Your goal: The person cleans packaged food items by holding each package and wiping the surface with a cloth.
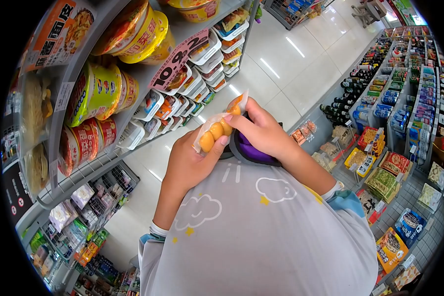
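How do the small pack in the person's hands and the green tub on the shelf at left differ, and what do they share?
The small pack is held by the left hand and right hand; the green tub is touched by neither. The small pack is clear, showing round tan pieces; the green tub hides its contents. The small pack is slim; the green tub is broad. Both are packaged.

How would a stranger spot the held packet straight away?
Start from the pale grey garment filling the lower centre. Just above it, the left hand and right hand hold a small packet showing round, orange-brown pieces; unlike the shelved packets, it is in hand.
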Available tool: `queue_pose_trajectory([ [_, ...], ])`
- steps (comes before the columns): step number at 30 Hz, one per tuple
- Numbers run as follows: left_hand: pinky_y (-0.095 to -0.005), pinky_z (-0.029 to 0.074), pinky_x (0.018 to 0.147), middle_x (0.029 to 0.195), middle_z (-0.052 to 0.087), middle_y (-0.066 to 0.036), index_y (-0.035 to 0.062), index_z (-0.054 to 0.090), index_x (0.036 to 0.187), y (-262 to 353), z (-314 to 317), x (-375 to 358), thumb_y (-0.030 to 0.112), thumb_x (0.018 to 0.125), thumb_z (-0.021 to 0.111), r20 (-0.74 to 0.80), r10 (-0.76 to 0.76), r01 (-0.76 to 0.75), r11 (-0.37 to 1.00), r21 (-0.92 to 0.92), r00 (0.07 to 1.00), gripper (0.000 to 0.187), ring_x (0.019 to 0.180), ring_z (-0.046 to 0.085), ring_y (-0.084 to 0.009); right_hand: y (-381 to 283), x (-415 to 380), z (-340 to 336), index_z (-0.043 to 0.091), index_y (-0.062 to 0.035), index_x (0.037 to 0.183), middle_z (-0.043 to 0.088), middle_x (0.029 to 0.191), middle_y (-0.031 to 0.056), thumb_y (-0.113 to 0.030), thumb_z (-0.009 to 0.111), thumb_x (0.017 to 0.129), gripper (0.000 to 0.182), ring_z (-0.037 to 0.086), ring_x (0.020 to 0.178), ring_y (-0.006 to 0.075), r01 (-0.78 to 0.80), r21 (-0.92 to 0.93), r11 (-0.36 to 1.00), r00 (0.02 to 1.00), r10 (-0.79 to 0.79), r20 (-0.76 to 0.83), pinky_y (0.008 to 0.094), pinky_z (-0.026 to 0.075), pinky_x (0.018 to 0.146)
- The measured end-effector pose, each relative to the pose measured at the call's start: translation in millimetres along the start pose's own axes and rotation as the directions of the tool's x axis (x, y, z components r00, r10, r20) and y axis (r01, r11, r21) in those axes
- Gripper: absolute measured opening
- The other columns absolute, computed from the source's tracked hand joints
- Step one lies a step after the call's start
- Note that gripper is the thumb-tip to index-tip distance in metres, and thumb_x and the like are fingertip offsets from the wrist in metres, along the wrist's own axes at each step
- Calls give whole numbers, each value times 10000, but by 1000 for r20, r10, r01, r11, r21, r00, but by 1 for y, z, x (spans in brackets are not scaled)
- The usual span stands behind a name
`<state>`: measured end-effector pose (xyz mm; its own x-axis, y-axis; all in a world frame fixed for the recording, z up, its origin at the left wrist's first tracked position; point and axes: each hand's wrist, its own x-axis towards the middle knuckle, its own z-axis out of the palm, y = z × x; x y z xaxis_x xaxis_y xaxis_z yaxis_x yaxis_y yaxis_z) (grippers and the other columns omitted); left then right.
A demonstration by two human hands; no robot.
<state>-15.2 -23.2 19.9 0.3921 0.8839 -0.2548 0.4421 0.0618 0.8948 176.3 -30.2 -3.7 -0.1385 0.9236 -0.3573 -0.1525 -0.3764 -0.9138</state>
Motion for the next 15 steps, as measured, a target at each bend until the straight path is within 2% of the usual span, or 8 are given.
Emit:
queue_pose_trajectory([
  [15,-366,511,694,842,689,-127,54,667,1126,-1,7,-4,300,911,667,51,48,-53,993,105,998,327,762,665,-301,11,-6,-6,546,-1,1231,630,1140,53,-149,603,920,349,557,1071,131,36,-18,999,999,-35,27,285,436,961],
])
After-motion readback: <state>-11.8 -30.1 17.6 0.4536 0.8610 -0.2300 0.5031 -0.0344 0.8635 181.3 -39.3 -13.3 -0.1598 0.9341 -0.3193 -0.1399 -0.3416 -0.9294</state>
